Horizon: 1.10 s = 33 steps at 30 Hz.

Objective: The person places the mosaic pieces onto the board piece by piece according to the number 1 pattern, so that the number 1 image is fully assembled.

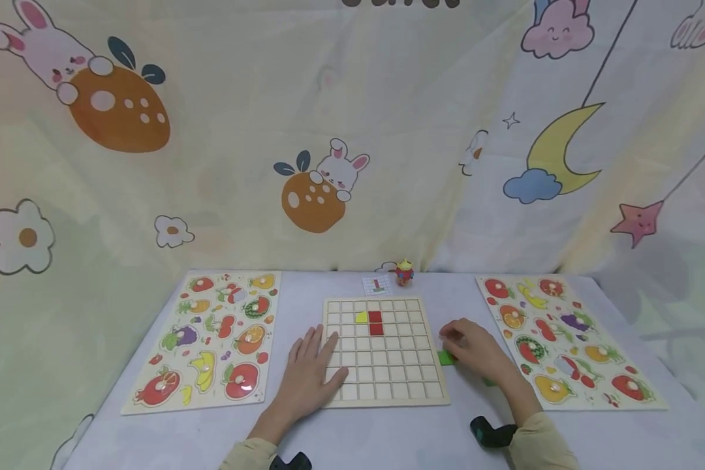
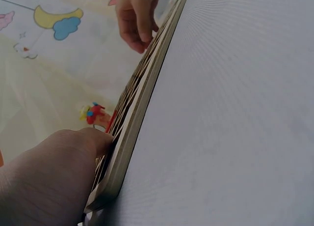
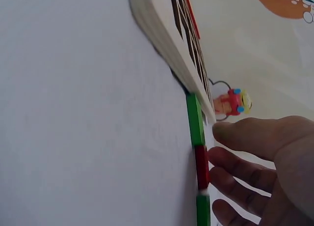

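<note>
A wooden grid board [image 1: 382,358] lies at the middle of the table, with two red squares [image 1: 375,323] and a yellow piece [image 1: 361,317] in its upper cells. My left hand [image 1: 308,375] rests flat over the board's left edge, fingers spread. My right hand [image 1: 476,349] hovers just right of the board, fingers loosely bent and thumb apart from them, nothing visible between. Beside it in the right wrist view are a green tile [image 3: 195,120] by the board edge, a red tile [image 3: 201,167] and another green tile [image 3: 203,210]. In the head view the red tile is hidden.
Fruit puzzle boards flank the grid, one on the left [image 1: 211,339] and one on the right [image 1: 564,339]. Behind the grid are a small card [image 1: 378,285] with a red and green figure and a toy figurine [image 1: 404,272]. A printed curtain [image 1: 229,176] hangs behind the table.
</note>
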Each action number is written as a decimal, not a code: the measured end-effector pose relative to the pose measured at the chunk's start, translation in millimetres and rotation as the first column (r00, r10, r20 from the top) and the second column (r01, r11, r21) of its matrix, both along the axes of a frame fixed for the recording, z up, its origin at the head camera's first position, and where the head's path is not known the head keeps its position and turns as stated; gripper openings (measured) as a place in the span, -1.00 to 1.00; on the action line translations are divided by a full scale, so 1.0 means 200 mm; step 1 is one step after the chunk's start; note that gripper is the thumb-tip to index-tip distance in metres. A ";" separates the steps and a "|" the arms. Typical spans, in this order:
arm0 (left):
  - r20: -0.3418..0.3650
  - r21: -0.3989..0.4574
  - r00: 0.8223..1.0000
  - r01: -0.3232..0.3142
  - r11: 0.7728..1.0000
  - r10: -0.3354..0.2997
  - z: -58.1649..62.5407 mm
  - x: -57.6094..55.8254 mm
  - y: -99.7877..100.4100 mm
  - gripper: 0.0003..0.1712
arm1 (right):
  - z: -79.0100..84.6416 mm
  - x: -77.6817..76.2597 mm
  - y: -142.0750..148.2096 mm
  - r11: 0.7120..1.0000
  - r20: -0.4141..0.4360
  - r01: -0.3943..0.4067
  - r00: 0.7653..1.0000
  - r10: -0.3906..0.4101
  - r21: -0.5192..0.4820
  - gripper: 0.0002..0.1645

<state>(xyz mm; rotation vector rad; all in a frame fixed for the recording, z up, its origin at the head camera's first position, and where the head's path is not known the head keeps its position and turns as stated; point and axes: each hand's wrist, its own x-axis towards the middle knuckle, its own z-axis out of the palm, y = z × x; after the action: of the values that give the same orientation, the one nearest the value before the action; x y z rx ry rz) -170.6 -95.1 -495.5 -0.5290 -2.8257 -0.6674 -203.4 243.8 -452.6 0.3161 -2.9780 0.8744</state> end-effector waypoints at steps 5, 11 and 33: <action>0.011 -0.021 1.000 -0.008 1.000 0.008 0.00 0.00 0.00 -0.23 | 0.00 0.04 0.06 0.998 -0.002 -0.037 0.999 0.037 0.049 -0.77; 0.008 -0.015 1.000 -0.004 1.000 0.004 0.00 0.00 0.00 -0.23 | 0.02 0.07 0.09 0.996 0.023 -0.057 0.998 0.055 0.072 -0.79; 0.021 -0.010 1.000 -0.003 1.000 0.003 -0.01 0.00 0.00 -0.22 | 0.02 0.04 0.07 0.997 -0.059 -0.051 0.997 0.048 -0.053 -0.72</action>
<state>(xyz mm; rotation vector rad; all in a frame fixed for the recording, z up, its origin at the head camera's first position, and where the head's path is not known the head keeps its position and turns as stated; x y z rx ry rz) -171.3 -95.7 -497.1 -0.5220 -2.8509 -0.6620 -195.9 258.2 -449.6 0.4086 -2.8994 0.9327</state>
